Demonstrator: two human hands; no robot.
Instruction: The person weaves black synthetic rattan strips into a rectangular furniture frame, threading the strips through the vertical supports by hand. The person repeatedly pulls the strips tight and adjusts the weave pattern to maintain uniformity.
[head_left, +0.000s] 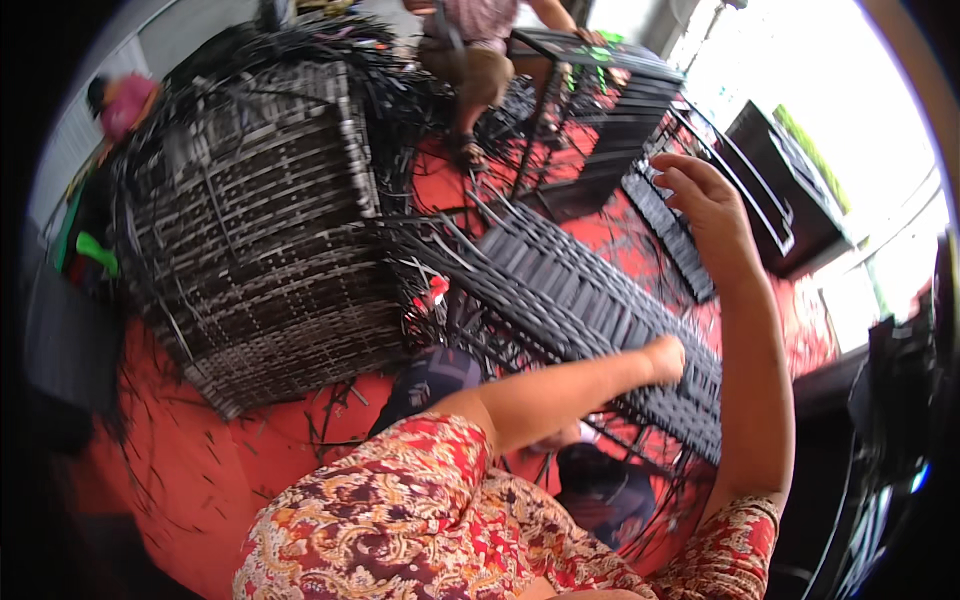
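Observation:
In front of me a dark grey woven wicker frame (580,285) slants from the upper left to the lower right, across my knees. My left hand (665,360) is closed against its woven face; whatever the fingers grip, if anything, is hidden. Raised above the frame's far right side is my right hand (705,195), its fingers bent and a little apart. No strand can be made out in it. Loose dark strips hang from the frame's left end.
A large woven wicker piece (270,240) stands at left, topped by a heap of black strips (300,50). Across from me a person (480,50) sits by a black slatted frame (620,120). Another person (125,105) is far left. Strip scraps litter the red floor (200,460).

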